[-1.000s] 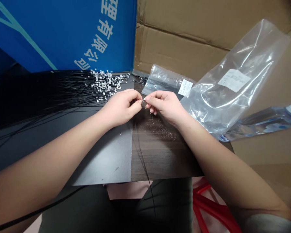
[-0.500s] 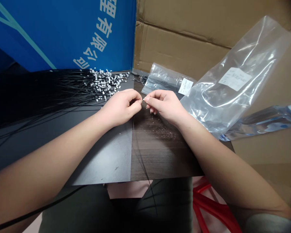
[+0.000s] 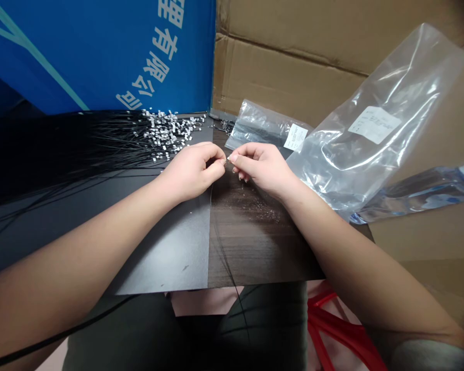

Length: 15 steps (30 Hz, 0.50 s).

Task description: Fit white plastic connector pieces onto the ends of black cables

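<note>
Your left hand (image 3: 191, 172) is pinched shut on a thin black wire (image 3: 216, 226); your right hand (image 3: 263, 167) is pinched on the tiny piece (image 3: 227, 162) at its end, fingertips meeting above the table's (image 3: 255, 247) middle, likely to steady something so small; the wire's slack trails over the near edge; white-tipped wires (image 3: 166, 134) fan along the far left edge.

The wires (image 3: 81, 144) are black, their connectors (image 3: 166, 135) white, the board (image 3: 100, 51) blue, cardboard (image 3: 294, 67) brown.

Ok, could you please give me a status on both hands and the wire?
Left hand pinching thin black wire, right hand pinching tiny part at its tip. Wire trails off table edge. Plastic bags close on right.
</note>
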### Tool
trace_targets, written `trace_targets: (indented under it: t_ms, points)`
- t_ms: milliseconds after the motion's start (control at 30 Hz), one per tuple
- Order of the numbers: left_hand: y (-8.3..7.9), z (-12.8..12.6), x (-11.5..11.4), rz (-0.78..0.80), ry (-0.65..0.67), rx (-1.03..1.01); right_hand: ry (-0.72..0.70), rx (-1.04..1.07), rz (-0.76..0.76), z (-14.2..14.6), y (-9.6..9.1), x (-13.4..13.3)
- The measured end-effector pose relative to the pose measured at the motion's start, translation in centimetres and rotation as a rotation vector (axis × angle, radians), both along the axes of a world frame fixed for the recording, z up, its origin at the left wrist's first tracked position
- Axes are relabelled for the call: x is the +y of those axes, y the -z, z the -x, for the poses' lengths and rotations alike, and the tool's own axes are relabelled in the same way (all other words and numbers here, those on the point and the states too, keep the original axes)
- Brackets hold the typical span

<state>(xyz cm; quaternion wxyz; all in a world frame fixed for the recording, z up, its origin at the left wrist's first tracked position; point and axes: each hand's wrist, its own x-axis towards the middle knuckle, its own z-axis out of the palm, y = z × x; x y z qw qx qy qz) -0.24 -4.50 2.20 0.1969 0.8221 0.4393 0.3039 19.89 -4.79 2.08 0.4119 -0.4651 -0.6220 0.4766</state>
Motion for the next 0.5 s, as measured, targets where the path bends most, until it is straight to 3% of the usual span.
trace_targets:
  t_ms: [500]
  points:
    - [0.01,-0.05,-0.04,-0.005,-0.004,-0.006,-0.011,-0.003,0.0,-0.02,0.22,0.02]
